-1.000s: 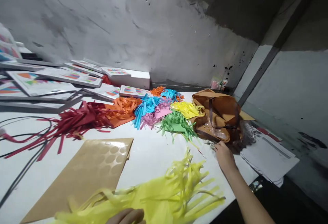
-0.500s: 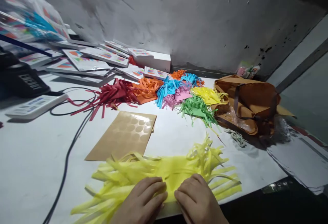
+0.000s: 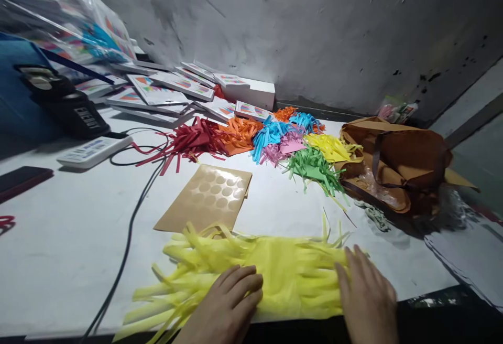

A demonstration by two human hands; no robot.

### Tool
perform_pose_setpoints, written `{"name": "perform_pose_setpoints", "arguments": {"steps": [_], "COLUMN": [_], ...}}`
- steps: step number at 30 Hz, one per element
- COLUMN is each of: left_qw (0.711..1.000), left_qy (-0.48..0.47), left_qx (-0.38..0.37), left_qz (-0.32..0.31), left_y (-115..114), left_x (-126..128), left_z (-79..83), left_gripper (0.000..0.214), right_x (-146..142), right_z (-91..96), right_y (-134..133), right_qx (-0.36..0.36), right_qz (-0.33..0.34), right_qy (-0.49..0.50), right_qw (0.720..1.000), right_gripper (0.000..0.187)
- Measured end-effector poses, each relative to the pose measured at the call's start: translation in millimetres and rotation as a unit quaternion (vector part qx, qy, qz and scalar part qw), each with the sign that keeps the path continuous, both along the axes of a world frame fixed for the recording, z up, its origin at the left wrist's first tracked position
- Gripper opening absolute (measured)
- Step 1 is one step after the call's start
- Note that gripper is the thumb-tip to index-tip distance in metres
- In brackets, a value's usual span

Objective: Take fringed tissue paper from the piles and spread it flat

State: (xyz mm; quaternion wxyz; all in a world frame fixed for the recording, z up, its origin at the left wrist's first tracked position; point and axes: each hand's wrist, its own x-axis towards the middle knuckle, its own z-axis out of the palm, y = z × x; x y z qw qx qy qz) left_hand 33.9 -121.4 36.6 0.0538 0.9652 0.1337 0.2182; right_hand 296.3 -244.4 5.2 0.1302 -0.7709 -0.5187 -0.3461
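Note:
A sheet of yellow tissue paper (image 3: pixel 280 276), cut into fringe at both ends, lies along the front edge of the white table. My left hand (image 3: pixel 230 302) is on its near left part, fingers together and bent onto the paper, the thumb mostly hidden. On the right end, over the strips, my right hand (image 3: pixel 367 294) is stretched out with its fingers apart, slightly blurred. Just behind the yellow paper lies a brown sheet of round clear stickers (image 3: pixel 206 197).
Tissue tassels, such as a red one (image 3: pixel 196 139) and a green one (image 3: pixel 314 168), line the back. A brown bag (image 3: pixel 412 160) stands right. Flat printed boxes (image 3: pixel 157 89), a black bottle (image 3: pixel 74 108), a white power bank (image 3: pixel 94 151) and a black cable (image 3: pixel 128 247) are left.
My right hand has moved from the middle of the yellow paper to its right end and opened out. The right strips now lie flatter. The view has shifted slightly left.

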Motion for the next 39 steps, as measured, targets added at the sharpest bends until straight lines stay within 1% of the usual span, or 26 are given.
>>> {"name": "perform_pose_setpoints", "arguments": {"steps": [1,2,3,4,5,6,7,8,9,11,14,16,18,21,24,28,31,32,33,34,36,38,39], "left_qw": [1.000,1.000,1.000,0.999,0.999,0.998,0.997,0.996,0.995,0.994,0.991,0.988,0.976,0.946,0.938,0.936,0.933,0.938,0.949,0.964,0.991,0.999,0.999], "left_qy": [-0.007,-0.016,-0.026,-0.036,-0.048,-0.061,-0.070,-0.081,-0.090,-0.097,-0.070,-0.014,0.070,0.176,0.201,0.209,0.207,0.196,0.174,0.140,0.072,0.042,0.042], "left_qx": [-0.001,-0.006,-0.011,-0.018,-0.023,-0.026,-0.030,-0.032,-0.036,-0.051,-0.094,-0.125,-0.150,-0.165,-0.157,-0.141,-0.135,-0.125,-0.107,-0.083,-0.032,-0.010,-0.009], "left_qz": [0.002,0.003,0.005,0.008,0.011,0.014,0.017,0.020,0.022,0.030,0.056,0.091,0.144,0.215,0.235,0.247,0.260,0.257,0.241,0.210,0.110,0.015,-0.012], "left_y": [0,-1,-1,-1,-1,-1,-1,-1,-2,-2,-1,3,10,25,39,49,50,48,46,43,36,27,24], "left_x": [1,3,5,7,8,9,9,8,6,1,-5,-4,3,19,28,29,27,27,27,27,26,23,19], "left_z": [-0.7,-1.3,-1.6,-1.4,-0.9,-0.2,0.6,1.3,1.6,1.3,1.5,5.2,12.6,26.7,36.7,40.9,40.2,39.0,37.1,34.5,27.8,20.0,16.1], "left_gripper": [0.026,0.027,0.027,0.027,0.026,0.025,0.025,0.024,0.025,0.026,0.031,0.029,0.025,0.026,0.025,0.024,0.022,0.020,0.019,0.019,0.018,0.012,0.012], "right_x": [1,-2,-9,-20,-33,-45,-57,-65,-70,-70,-56,-48,-45,-45,-47,-47,-47,-48,-49,-49,-51,-51,-51], "right_z": [4.7,10.0,14.7,18.2,20.1,20.2,19.0,17.0,14.7,11.5,13.1,16.8,21.1,27.9,34.0,36.0,34.0,33.7,34.0,34.7,37.4,40.3,41.3], "right_y": [-4,-7,-7,-4,0,6,12,18,22,25,23,23,30,48,65,75,75,75,75,75,77,77,78], "right_qx": [0.035,0.059,0.069,0.063,0.045,0.026,0.018,0.016,0.020,0.008,-0.062,-0.100,-0.132,-0.198,-0.257,-0.278,-0.295,-0.300,-0.304,-0.308,-0.317,-0.322,-0.324], "right_qz": [0.006,0.037,0.095,0.172,0.249,0.313,0.357,0.382,0.390,0.392,0.390,0.366,0.322,0.233,0.158,0.124,0.100,0.095,0.093,0.094,0.092,0.081,0.075], "right_qy": [0.002,0.011,0.022,0.032,0.040,0.046,0.056,0.069,0.085,0.115,0.188,0.257,0.300,0.304,0.295,0.299,0.298,0.294,0.290,0.287,0.285,0.285,0.287], "right_qw": [0.999,0.997,0.993,0.983,0.967,0.948,0.932,0.921,0.916,0.913,0.899,0.889,0.888,0.902,0.906,0.904,0.903,0.902,0.903,0.902,0.900,0.899,0.898], "right_gripper": [0.035,0.028,0.024,0.023,0.023,0.023,0.023,0.024,0.026,0.028,0.028,0.024,0.019,0.018,0.020,0.020,0.020,0.019,0.019,0.018,0.018,0.018,0.019]}}
